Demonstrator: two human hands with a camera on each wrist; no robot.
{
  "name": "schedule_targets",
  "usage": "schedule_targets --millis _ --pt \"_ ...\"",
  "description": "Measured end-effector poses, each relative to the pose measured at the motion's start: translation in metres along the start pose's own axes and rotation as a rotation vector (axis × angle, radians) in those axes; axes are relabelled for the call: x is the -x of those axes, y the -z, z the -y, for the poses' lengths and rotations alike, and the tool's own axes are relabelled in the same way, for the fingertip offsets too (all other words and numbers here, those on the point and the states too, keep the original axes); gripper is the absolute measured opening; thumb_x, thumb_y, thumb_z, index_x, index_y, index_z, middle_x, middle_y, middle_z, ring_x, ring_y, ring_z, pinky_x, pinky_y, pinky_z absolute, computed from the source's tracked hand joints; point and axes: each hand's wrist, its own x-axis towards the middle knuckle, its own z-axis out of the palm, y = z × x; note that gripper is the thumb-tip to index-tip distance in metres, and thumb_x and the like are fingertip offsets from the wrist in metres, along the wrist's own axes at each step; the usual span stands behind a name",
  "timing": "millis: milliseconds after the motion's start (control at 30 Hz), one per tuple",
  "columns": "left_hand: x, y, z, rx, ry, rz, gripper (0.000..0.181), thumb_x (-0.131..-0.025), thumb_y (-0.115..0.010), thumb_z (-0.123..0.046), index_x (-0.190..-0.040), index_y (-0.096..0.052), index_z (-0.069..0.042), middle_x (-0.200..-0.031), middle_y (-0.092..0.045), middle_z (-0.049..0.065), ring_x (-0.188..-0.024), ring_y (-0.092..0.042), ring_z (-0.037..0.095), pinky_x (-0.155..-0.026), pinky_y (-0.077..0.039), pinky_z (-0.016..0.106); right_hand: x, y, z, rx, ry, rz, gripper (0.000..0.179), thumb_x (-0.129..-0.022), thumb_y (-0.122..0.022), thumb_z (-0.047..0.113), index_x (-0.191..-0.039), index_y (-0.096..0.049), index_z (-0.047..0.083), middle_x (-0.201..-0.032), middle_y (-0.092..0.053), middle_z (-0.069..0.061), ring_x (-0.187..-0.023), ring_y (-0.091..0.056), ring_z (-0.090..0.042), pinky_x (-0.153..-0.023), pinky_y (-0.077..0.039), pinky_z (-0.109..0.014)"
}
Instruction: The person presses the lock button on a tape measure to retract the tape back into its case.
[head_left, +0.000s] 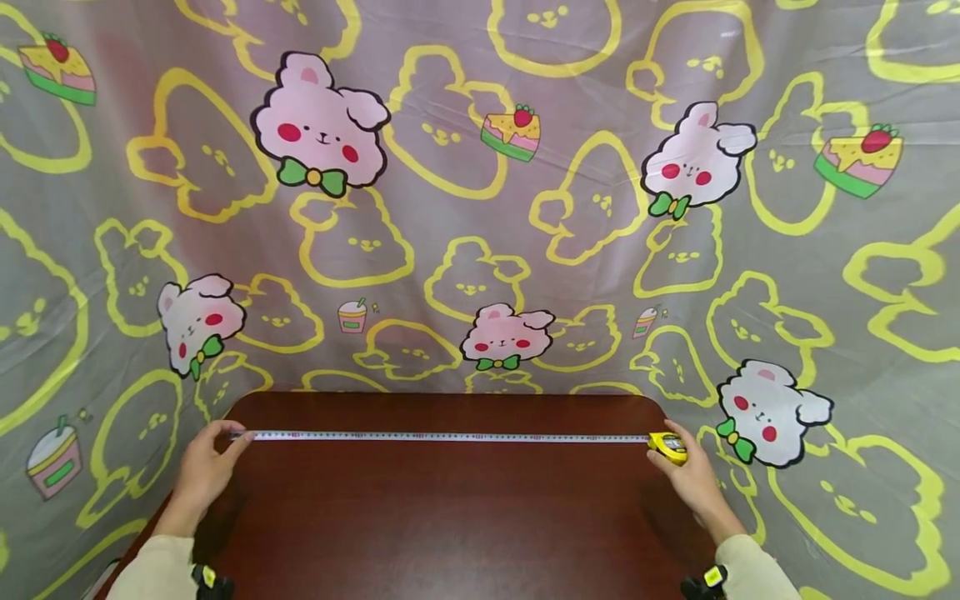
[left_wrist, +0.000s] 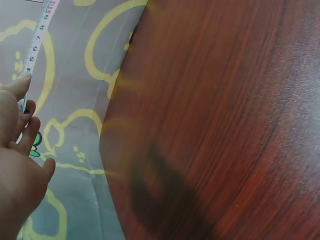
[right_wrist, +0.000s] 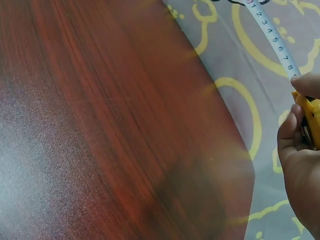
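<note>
A white tape measure blade (head_left: 450, 437) stretches straight from left to right above the dark wooden table in the head view. My left hand (head_left: 206, 473) pinches its free end between thumb and fingers near the table's left side. The yellow tape measure case (head_left: 670, 447) is gripped in my right hand (head_left: 693, 479) over the right side. In the left wrist view the blade (left_wrist: 37, 42) runs up from the pinching fingertips (left_wrist: 22, 82), its low numbers showing. The right wrist view has the blade (right_wrist: 275, 40) leaving the yellow case (right_wrist: 314, 117), which the fingers partly hide.
The reddish-brown table (head_left: 450, 517) has rounded far corners. A grey curtain (head_left: 465, 217) printed with yellow outlines and white bunny faces hangs behind the table and along both sides. Shadows of both hands fall on the tabletop. Dark straps with yellow tags show at both wrists.
</note>
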Motion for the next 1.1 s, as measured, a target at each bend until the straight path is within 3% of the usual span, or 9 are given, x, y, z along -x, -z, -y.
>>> schedule_targets --millis 200,400,600,733,1000,1100 --pt "-0.0029 0.0040 -0.0057 -0.016 0.009 0.019 0.035 -0.106 -0.062 -0.024 -0.116 -0.055 0.008 -0.121 -0.053 0.033 -0.104 -0.048 0.045 -0.085 -0.037 0.056 -0.0031 0.0028 0.0059 0.013 -0.013 0.008 0.071 -0.097 -0.076 0.029 -0.152 -0.040 0.003 -0.137 -0.044 -0.026 -0.111 -0.050 -0.039 -0.079 -0.047 -0.028" --pt "-0.0022 0.0057 -0.0062 -0.045 -0.006 0.037 0.034 -0.107 -0.061 -0.025 -0.114 -0.056 0.008 -0.118 -0.054 0.033 -0.102 -0.049 0.045 -0.083 -0.038 0.058 -0.0047 0.0027 0.0081 -0.028 -0.006 0.019 0.063 -0.099 -0.072 0.014 -0.151 -0.039 0.000 -0.135 -0.045 -0.027 -0.110 -0.051 -0.036 -0.079 -0.047 -0.024" --pt "-0.0021 0.0047 -0.0039 -0.065 -0.043 0.035 0.030 -0.106 -0.062 -0.022 -0.111 -0.058 0.007 -0.112 -0.057 0.029 -0.097 -0.050 0.040 -0.080 -0.038 0.052 -0.0050 0.0031 0.0060 -0.085 0.002 0.026 0.060 -0.100 -0.068 0.005 -0.150 -0.037 -0.003 -0.131 -0.047 -0.028 -0.099 -0.055 -0.022 -0.076 -0.048 -0.021" --pt "-0.0018 0.0030 -0.0017 -0.069 -0.054 0.026 0.027 -0.105 -0.064 -0.019 -0.110 -0.057 0.007 -0.110 -0.057 0.029 -0.098 -0.050 0.042 -0.082 -0.039 0.055 -0.0044 0.0034 0.0041 -0.110 0.010 0.036 0.058 -0.100 -0.066 0.002 -0.149 -0.037 -0.005 -0.130 -0.048 -0.029 -0.095 -0.055 -0.015 -0.077 -0.048 -0.020" --pt "-0.0008 0.0018 -0.0019 -0.079 -0.069 0.035 0.028 -0.105 -0.065 -0.021 -0.109 -0.059 0.006 -0.110 -0.059 0.029 -0.097 -0.051 0.041 -0.080 -0.039 0.053 -0.0001 0.0032 0.0055 -0.089 -0.040 0.091 0.064 -0.101 -0.069 0.012 -0.153 -0.034 -0.002 -0.135 -0.043 -0.027 -0.109 -0.052 -0.033 -0.080 -0.047 -0.024" --pt "0.0001 0.0009 -0.0040 -0.079 -0.096 0.027 0.025 -0.104 -0.066 -0.020 -0.107 -0.060 0.005 -0.108 -0.060 0.027 -0.096 -0.052 0.039 -0.078 -0.039 0.050 0.0008 0.0012 0.0094 -0.087 -0.063 0.104 0.067 -0.101 -0.069 0.015 -0.155 -0.032 0.001 -0.134 -0.043 -0.026 -0.109 -0.052 -0.034 -0.082 -0.048 -0.029"
